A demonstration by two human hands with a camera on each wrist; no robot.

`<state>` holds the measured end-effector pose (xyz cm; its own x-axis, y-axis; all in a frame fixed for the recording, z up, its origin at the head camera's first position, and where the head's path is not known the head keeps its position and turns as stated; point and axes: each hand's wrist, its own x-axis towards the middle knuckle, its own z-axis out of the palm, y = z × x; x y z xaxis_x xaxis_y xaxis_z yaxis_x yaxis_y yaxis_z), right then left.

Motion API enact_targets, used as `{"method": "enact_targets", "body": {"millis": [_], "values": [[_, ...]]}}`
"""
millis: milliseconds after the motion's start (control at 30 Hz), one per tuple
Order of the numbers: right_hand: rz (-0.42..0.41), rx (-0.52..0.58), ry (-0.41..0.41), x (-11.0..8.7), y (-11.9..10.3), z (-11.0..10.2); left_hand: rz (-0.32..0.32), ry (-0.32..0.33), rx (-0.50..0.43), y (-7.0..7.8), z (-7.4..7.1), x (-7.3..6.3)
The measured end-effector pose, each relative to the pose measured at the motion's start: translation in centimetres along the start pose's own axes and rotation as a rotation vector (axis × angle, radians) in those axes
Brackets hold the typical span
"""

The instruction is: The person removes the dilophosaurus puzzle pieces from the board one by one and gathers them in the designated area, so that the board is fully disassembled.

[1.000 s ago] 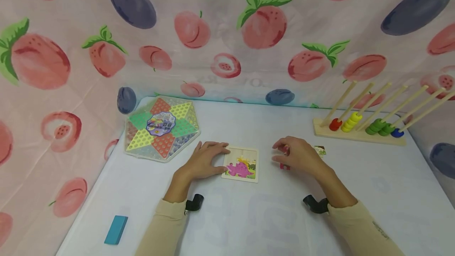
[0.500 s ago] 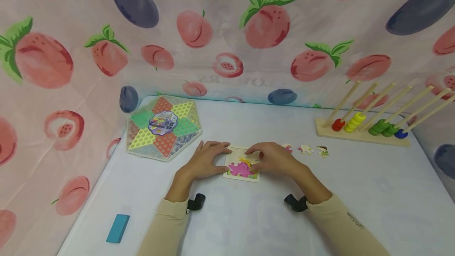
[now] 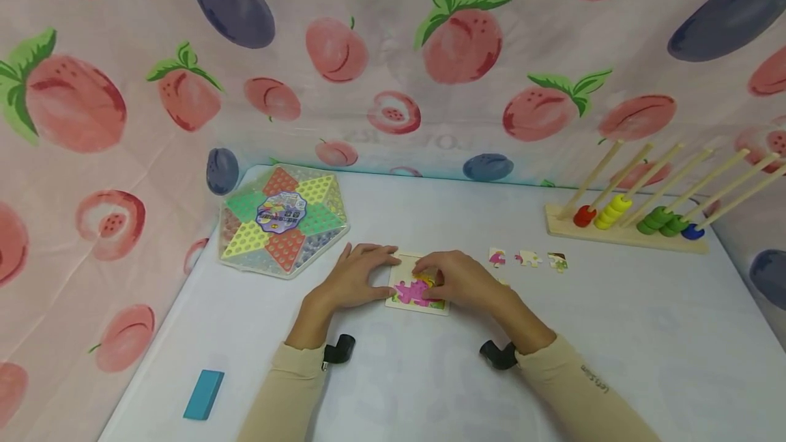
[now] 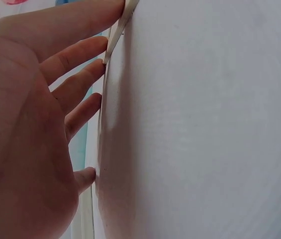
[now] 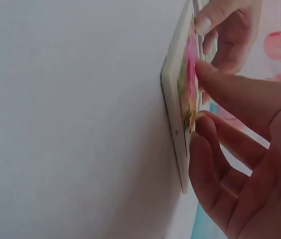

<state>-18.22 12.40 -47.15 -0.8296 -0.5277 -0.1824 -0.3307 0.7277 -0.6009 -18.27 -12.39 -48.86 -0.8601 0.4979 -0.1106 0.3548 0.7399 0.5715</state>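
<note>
A small wooden jigsaw board (image 3: pixel 402 261) with a pink dinosaur picture (image 3: pixel 408 292) lies flat on the white table. My left hand (image 3: pixel 356 277) rests at its left side, fingers fairly straight, thumb and index at the edge. In the left wrist view, this hand (image 4: pixel 36 109) has its fingertips along the board's edge. My right hand (image 3: pixel 460 282) is over the board's right half, thumb and curled fingers pinching a puzzle piece mostly hidden beneath them. In the right wrist view, the right thumb (image 5: pixel 230 84) is on the pink part, with bent fingers (image 5: pixel 207 164) opposite.
Loose puzzle pieces lie right of the board, among them a pink one (image 3: pixel 497 258), a pale one (image 3: pixel 529 258) and a dark green one (image 3: pixel 557 262). A Chinese checkers set (image 3: pixel 282 220), a bead-peg rack (image 3: pixel 623 230) and a blue block (image 3: pixel 204 394) stand around. Fruit-patterned cloth hangs behind.
My right hand has moved left from the loose pieces onto the board, then slightly farther left across it. The left hand keeps its place at the board's left edge.
</note>
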Motion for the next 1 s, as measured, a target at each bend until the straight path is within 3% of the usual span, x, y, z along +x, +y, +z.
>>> {"method": "enact_targets", "body": {"millis": [200,567,1000], "values": [[0.015,-0.034,0.015,-0.1,-0.5,0.2,-0.004,-0.001,0.01,0.2,-0.1,0.0],[0.035,0.007,0.055,0.4,-0.8,0.9,-0.005,0.001,0.005,0.2,-0.1,-0.1],[0.049,-0.071,0.076,0.3,-1.5,1.3,-0.011,-0.001,0.002,0.3,-0.1,-0.1]]}}
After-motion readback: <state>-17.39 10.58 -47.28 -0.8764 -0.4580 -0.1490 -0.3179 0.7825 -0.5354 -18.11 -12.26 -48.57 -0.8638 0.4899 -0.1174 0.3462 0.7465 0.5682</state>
